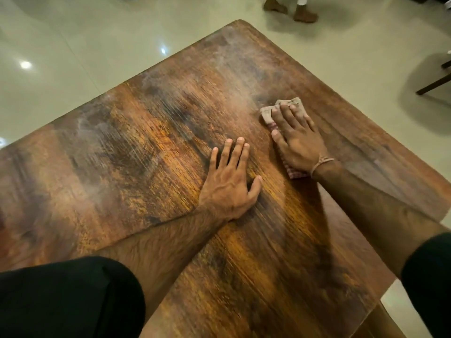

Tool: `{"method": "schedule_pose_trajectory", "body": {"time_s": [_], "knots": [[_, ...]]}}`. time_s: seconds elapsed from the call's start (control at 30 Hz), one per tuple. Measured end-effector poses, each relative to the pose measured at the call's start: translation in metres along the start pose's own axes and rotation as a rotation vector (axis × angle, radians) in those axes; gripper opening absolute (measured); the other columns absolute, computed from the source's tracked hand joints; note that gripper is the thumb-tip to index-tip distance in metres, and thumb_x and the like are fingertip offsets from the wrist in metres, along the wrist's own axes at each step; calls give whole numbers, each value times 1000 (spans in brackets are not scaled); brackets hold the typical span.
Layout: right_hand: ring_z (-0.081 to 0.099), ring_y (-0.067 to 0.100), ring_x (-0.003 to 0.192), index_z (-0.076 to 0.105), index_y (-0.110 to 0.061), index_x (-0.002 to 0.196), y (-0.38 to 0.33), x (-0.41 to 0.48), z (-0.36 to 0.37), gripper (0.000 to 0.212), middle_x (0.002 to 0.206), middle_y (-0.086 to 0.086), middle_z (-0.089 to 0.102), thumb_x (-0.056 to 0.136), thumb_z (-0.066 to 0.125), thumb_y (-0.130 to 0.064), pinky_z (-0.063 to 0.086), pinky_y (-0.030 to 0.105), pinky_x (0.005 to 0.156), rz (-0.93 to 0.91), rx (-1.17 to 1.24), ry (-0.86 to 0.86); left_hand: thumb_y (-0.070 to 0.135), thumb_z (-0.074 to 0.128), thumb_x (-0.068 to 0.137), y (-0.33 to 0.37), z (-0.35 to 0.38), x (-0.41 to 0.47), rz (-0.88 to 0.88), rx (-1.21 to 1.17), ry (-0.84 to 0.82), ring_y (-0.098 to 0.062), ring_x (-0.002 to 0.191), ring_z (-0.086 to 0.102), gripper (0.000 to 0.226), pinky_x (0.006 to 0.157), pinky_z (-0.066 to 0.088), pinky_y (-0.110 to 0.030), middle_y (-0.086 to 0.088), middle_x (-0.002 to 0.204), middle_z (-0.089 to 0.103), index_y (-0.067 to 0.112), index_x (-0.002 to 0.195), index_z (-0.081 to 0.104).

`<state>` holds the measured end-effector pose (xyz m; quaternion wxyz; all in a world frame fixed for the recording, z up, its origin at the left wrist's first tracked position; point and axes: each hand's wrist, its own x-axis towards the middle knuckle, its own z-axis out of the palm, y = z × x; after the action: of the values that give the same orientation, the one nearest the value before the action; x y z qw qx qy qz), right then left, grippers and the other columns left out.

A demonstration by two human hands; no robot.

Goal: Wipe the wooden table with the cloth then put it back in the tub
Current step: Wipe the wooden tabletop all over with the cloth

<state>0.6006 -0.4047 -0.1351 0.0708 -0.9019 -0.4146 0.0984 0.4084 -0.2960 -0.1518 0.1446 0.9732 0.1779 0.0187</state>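
In the head view, two black sleeves (73, 296) sit nearest the camera at the near edge of the brown, streaky-grained wooden worktop (146, 147), with bare forearms reaching out from them. The left hand (230, 181) lies flat and relaxed near the middle, fingers straight and holding nothing; it likely props the leaning body. The right hand (296, 142) presses straight fingers down on a folded beige cloth with red-checked edges (267, 113), toward the right edge. A flat palm probably spreads pressure across the fold. Pale haze toward the far corner suggests the wiping is unfinished. No tub is in view. A dark chair leg (433, 82) stands on the floor beyond the right edge.
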Motion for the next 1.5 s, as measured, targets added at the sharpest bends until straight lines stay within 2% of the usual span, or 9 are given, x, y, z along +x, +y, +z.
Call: {"method": "schedule_pose_trajectory", "body": {"time_s": [0.23, 0.37, 0.47, 0.63, 0.83, 0.9, 1.07, 1.3, 1.5], "knots": [[4, 23, 158, 14, -21, 164, -36, 8, 10, 59, 171, 4, 8, 109, 22, -41, 2, 45, 126, 262, 14, 133, 57, 34, 96, -2, -1, -1, 6, -32, 16, -25, 159, 4, 83, 128, 4, -51, -6, 172, 15, 10, 162, 22], [4, 21, 158, 14, -22, 164, -76, -19, 25, 62, 171, 2, 9, 106, 15, -43, 5, 42, 126, 59, -15, 77, 54, 41, 86, -3, -6, -10, -25, -140, 90, -25, 155, 22, 83, 129, 11, -45, -10, 163, 35, 8, 155, 38], [2, 17, 158, 15, -25, 163, -65, -18, 21, 66, 171, -2, 8, 102, 12, -50, 2, 38, 125, -33, -26, 35, 50, 48, 89, -10, -7, -26, -45, -149, 116, -23, 153, 25, 74, 128, 12, -41, -7, 161, 39, 10, 152, 43], [6, 24, 158, 15, -20, 164, -73, 7, 21, 61, 171, 5, 10, 107, 21, -43, 4, 46, 127, 205, 0, 84, 49, 48, 95, -38, -9, -57, -83, -125, 125, -20, 155, 19, 70, 127, 1, -35, -4, 165, 33, 13, 154, 40], [9, 22, 158, 19, -21, 163, -132, -30, 39, 63, 170, 3, 14, 105, 16, -46, 6, 43, 127, -149, -35, 30, 55, 31, 95, -72, -15, -65, -148, -21, 121, -22, 158, 15, 77, 128, 3, -41, -4, 169, 24, 13, 160, 32], [4, 18, 158, 16, -24, 163, -124, -24, 35, 61, 171, 1, 10, 107, 15, -47, 2, 40, 126, -151, -28, 9, 56, 28, 97, -83, -19, -69, -165, -13, 119, -20, 158, 12, 77, 129, 2, -41, -3, 171, 20, 15, 162, 28], [2, 21, 158, 11, -23, 164, -135, -13, 38, 60, 172, 2, 7, 109, 20, -43, 3, 44, 127, 71, 1, 66, 59, 25, 98, -101, -21, -81, -199, -18, 104, -19, 159, 4, 79, 129, 0, -42, -1, 172, 13, 16, 164, 20], [-3, 17, 158, 8, -26, 164, -138, -46, 36, 62, 172, -1, 2, 107, 12, -49, -5, 38, 126, -224, -29, -46, 59, 27, 97, -98, -23, -82, -228, -29, 114, -19, 159, 4, 80, 129, 3, -45, -2, 172, 14, 15, 163, 21], [3, 21, 158, 11, -21, 164, -128, -9, 31, 60, 172, 4, 6, 109, 20, -42, 1, 42, 126, 116, -7, 55, 56, 32, 97, -97, -23, -81, -232, -42, 116, -20, 159, 3, 79, 129, 1, -45, -2, 172, 14, 14, 163, 21]]}}
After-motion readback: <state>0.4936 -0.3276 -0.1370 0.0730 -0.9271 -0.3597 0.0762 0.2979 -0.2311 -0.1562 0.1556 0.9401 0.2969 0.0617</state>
